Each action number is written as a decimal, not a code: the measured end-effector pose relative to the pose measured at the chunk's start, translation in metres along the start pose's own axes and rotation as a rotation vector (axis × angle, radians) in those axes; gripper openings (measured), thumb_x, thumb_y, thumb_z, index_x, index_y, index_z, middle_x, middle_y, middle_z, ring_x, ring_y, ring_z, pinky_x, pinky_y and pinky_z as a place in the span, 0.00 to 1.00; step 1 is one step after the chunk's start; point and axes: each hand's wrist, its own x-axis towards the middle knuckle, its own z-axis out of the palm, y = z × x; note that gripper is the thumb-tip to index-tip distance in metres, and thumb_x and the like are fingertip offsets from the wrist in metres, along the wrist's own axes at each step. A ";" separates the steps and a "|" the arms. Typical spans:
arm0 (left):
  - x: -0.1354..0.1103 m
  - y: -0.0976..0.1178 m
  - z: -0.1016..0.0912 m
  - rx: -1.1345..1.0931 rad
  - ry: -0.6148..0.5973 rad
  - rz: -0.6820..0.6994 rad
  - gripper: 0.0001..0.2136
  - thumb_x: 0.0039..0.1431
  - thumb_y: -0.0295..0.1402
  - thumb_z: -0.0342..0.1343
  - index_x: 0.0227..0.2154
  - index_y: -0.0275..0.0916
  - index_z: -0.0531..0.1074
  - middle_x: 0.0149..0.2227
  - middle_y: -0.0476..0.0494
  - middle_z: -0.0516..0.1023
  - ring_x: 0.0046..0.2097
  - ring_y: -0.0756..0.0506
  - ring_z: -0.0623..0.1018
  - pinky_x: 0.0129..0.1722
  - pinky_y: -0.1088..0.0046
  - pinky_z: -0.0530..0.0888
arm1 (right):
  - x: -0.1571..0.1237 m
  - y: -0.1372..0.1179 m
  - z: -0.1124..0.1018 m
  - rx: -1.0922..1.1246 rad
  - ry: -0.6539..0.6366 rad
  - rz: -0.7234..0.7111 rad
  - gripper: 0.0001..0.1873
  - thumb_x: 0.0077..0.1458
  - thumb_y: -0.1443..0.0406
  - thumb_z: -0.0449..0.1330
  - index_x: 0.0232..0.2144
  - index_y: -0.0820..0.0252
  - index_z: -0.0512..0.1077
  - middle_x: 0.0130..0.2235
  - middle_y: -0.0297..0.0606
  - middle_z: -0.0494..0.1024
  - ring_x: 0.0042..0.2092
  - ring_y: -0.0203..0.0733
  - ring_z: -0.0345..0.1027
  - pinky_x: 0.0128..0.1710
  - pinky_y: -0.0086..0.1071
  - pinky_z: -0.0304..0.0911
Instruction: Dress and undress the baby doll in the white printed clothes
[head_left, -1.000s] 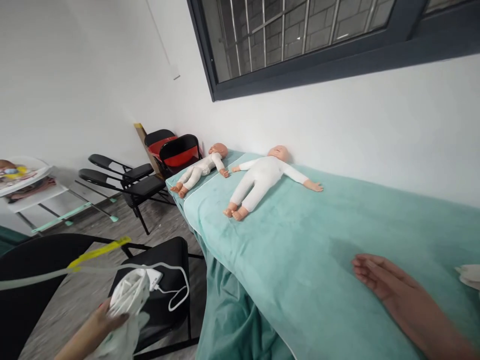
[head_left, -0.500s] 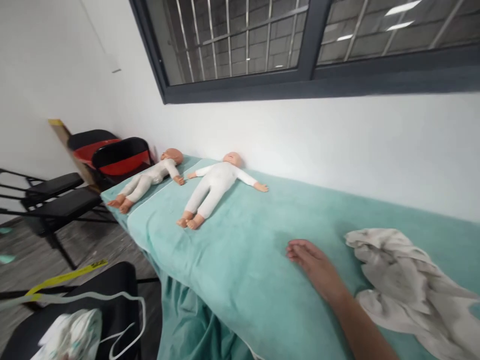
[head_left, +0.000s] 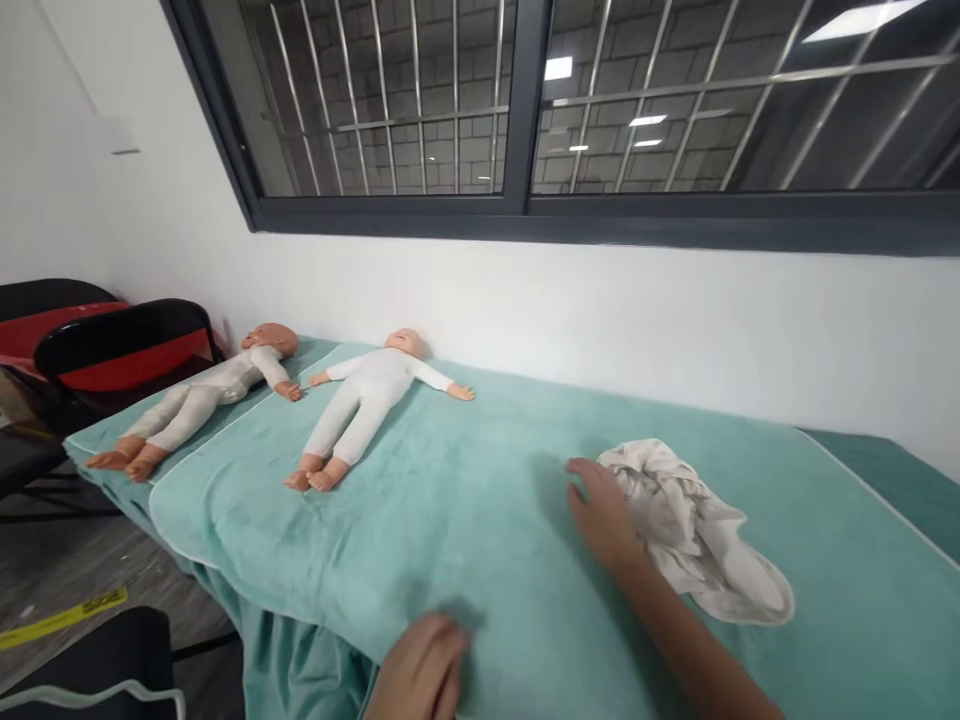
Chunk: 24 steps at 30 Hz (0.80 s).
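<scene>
My right hand (head_left: 604,510) is over the middle of the table, thumb apart from the fingers. It holds nothing and is at the left edge of a crumpled white cloth garment (head_left: 697,540), whose shape is bunched up. Low in the view, my left hand (head_left: 421,668) hovers near the table's front edge. Its fingers are extended side by side and slightly blurred, with nothing visible in them. Two baby dolls in white suits lie on their backs farther left: one doll (head_left: 367,395) nearer the middle, the other doll (head_left: 202,395) at the far left end.
A green cloth (head_left: 510,560) covers the table and hangs down its front. Behind it are a white wall (head_left: 600,320) and a barred window (head_left: 517,120). Black and red chairs (head_left: 142,340) stand at the left; a black chair (head_left: 97,660) is at lower left.
My view has swung right. My left hand has come in over the table's front edge. The right hand is now close beside the white garment. The bundle on the chair is out of view.
</scene>
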 end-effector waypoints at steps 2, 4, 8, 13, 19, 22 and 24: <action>0.054 0.010 0.011 -0.093 -0.056 0.050 0.15 0.64 0.35 0.46 0.47 0.46 0.75 0.45 0.40 0.79 0.47 0.43 0.78 0.48 0.63 0.76 | -0.013 0.023 -0.021 -0.202 0.053 -0.024 0.17 0.57 0.66 0.48 0.47 0.61 0.69 0.51 0.48 0.73 0.57 0.53 0.62 0.59 0.47 0.56; 0.103 0.018 0.021 -0.158 -0.072 0.085 0.15 0.64 0.34 0.45 0.45 0.42 0.75 0.44 0.40 0.80 0.45 0.44 0.78 0.48 0.63 0.74 | -0.032 0.047 -0.042 -0.347 0.121 -0.023 0.19 0.57 0.65 0.50 0.50 0.62 0.68 0.54 0.48 0.72 0.58 0.54 0.61 0.59 0.48 0.56; 0.158 0.014 0.036 -0.307 0.031 -0.055 0.11 0.58 0.31 0.48 0.37 0.39 0.77 0.35 0.43 0.80 0.37 0.46 0.76 0.42 0.68 0.73 | -0.066 0.083 -0.070 -0.429 0.260 0.063 0.23 0.58 0.54 0.54 0.51 0.62 0.68 0.54 0.50 0.73 0.57 0.57 0.63 0.57 0.49 0.57; 0.158 -0.005 0.036 -0.804 0.200 -0.366 0.14 0.57 0.40 0.52 0.40 0.36 0.72 0.22 0.52 0.68 0.21 0.52 0.66 0.22 0.76 0.64 | -0.073 0.091 -0.074 -0.351 0.281 0.106 0.21 0.61 0.52 0.50 0.47 0.59 0.70 0.49 0.46 0.77 0.52 0.52 0.68 0.55 0.47 0.59; 0.134 0.020 0.015 -0.885 0.200 -0.402 0.12 0.52 0.39 0.60 0.36 0.36 0.74 0.20 0.55 0.63 0.23 0.54 0.64 0.24 0.78 0.63 | -0.068 0.088 -0.073 -0.318 0.275 0.095 0.20 0.61 0.53 0.51 0.44 0.59 0.72 0.48 0.45 0.77 0.52 0.52 0.67 0.56 0.48 0.58; 0.115 0.059 -0.032 -1.007 0.288 -0.323 0.13 0.50 0.39 0.64 0.37 0.39 0.75 0.23 0.53 0.66 0.23 0.53 0.66 0.24 0.76 0.65 | -0.072 0.089 -0.076 -0.171 0.294 0.122 0.19 0.58 0.52 0.54 0.43 0.58 0.74 0.46 0.44 0.78 0.51 0.51 0.69 0.53 0.47 0.61; 0.102 0.086 -0.075 -1.071 0.444 -0.163 0.13 0.48 0.39 0.65 0.36 0.42 0.75 0.25 0.51 0.69 0.25 0.51 0.70 0.24 0.74 0.67 | -0.076 0.083 -0.077 -0.013 0.368 0.203 0.20 0.58 0.52 0.55 0.44 0.58 0.74 0.46 0.44 0.78 0.48 0.49 0.70 0.49 0.44 0.64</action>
